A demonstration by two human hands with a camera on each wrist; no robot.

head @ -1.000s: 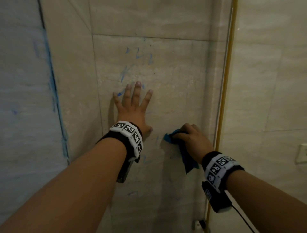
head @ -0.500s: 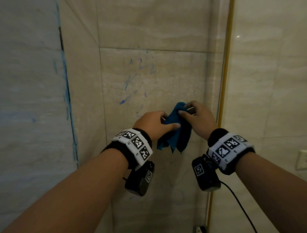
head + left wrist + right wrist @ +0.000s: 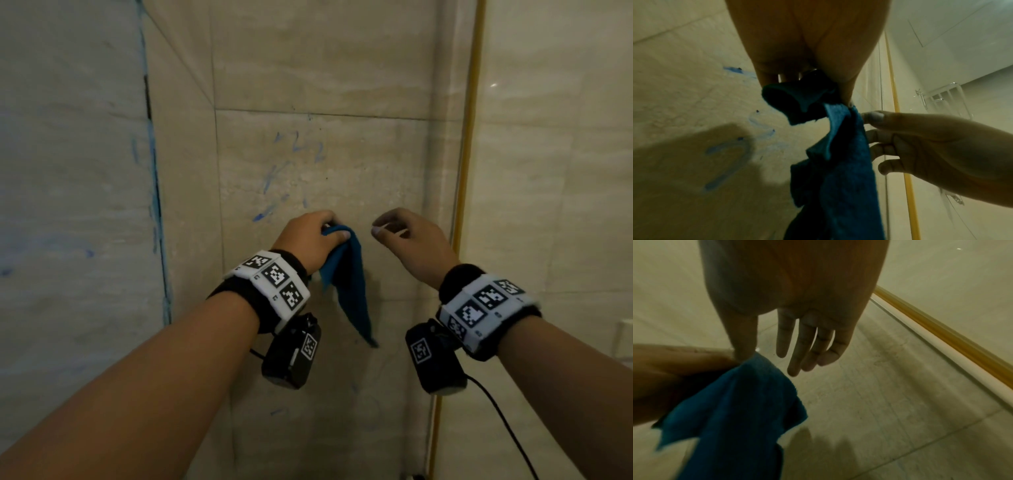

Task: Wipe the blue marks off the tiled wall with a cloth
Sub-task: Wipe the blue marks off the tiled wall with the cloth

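Note:
My left hand grips the top of a blue cloth, which hangs down in front of the beige tiled wall. In the left wrist view the cloth is bunched under my curled fingers. My right hand is just right of the cloth, empty, with relaxed fingers apart from it. Blue marks are scrawled on the tile above my hands, with a darker streak to the upper left of my left hand. More blue marks show close up in the left wrist view.
A yellow vertical strip runs down the wall's right edge, with a glossy tiled wall beyond it. On the left, a side wall meets a blue-smeared corner line. A metal rack shows far right.
The cloth passed from my right hand to my left. My left hand left the wall and took the cloth; my right hand has let go and drawn slightly right.

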